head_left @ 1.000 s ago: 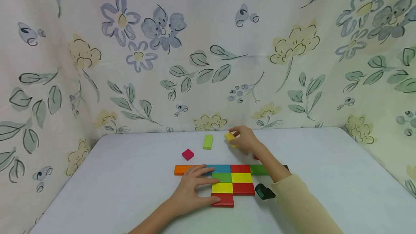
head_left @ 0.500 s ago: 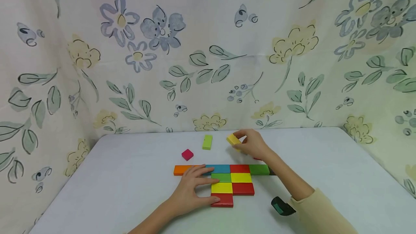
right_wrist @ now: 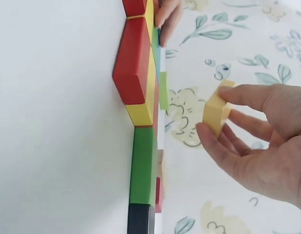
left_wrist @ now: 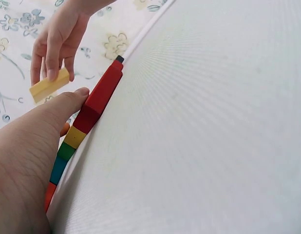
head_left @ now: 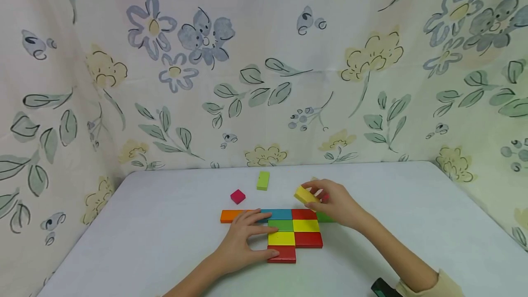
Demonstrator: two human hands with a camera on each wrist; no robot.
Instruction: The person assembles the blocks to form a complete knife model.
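Observation:
My right hand [head_left: 336, 203] pinches a yellow block [head_left: 304, 194] between thumb and fingers, raised above the far side of a flat arrangement of coloured blocks. My left hand [head_left: 237, 245] rests along the left side of that arrangement. Its fingers are spread, and the thumb touches the nearest red block [head_left: 287, 255]. Other fingertips lie by the green block [head_left: 284, 226] and the blue block [head_left: 281, 214]. An orange block [head_left: 232, 216] ends the long row at left. A black block [right_wrist: 139, 220] at the row's other end shows in the right wrist view, beyond a longer green block [right_wrist: 142, 168].
Beyond the row lie a loose lime-green block [head_left: 262, 181] and a small crimson block [head_left: 238, 196]. Another crimson piece [right_wrist: 159, 195] lies behind the row, partly hidden by my right hand in the head view. Floral cloth [head_left: 264, 81] hangs behind the white table [head_left: 165, 223].
My right hand has lifted the yellow block and brought it nearer and to the right, towards the block row. The left hand has stayed in place.

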